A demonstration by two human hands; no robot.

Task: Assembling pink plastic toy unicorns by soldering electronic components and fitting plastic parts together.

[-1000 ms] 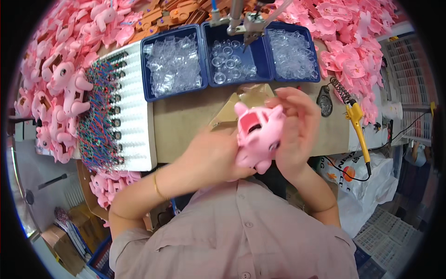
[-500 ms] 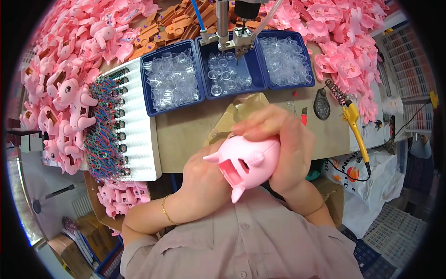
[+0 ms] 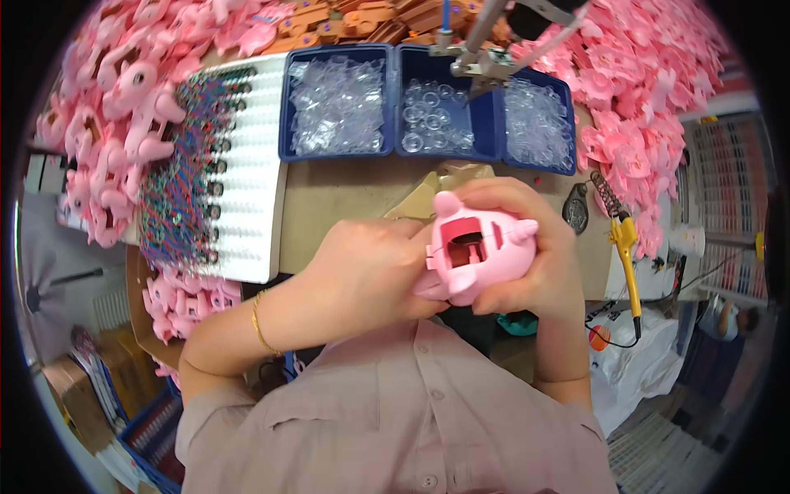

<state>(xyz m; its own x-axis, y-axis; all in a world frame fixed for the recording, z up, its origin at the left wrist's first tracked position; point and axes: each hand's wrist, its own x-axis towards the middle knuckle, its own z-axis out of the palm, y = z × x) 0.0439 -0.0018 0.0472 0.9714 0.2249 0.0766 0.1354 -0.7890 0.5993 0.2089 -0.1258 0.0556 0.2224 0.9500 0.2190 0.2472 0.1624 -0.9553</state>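
Between both hands is a pink plastic toy animal body [image 3: 508, 262], tilted, its rectangular opening turned up toward me and a slot beside it. Inside the opening a pink post shows against a dark hollow. My right hand [image 3: 550, 255] wraps round its right side, thumb below and fingers over the top. My left hand [image 3: 366, 262] is closed on the toy's left end; its fingertips are mostly hidden. Behind the hands, a tan piece of tape or paper [image 3: 415, 199] lies on the brown bench [image 3: 329, 193].
Three joined blue bins [image 3: 393, 123] hold clear plastic parts under a metal machine head [image 3: 485, 66]. A white foam tray [image 3: 247, 165] bears bundled wires [image 3: 185, 177]. Pink shells [image 3: 634, 140] and toy bodies [image 3: 144, 107] pile at both sides. A yellow soldering iron [image 3: 627, 255] stands right.
The toy has been turned, so its opening now faces up and left with the inside showing. My left hand has shifted onto its left end. The head view has shifted too.
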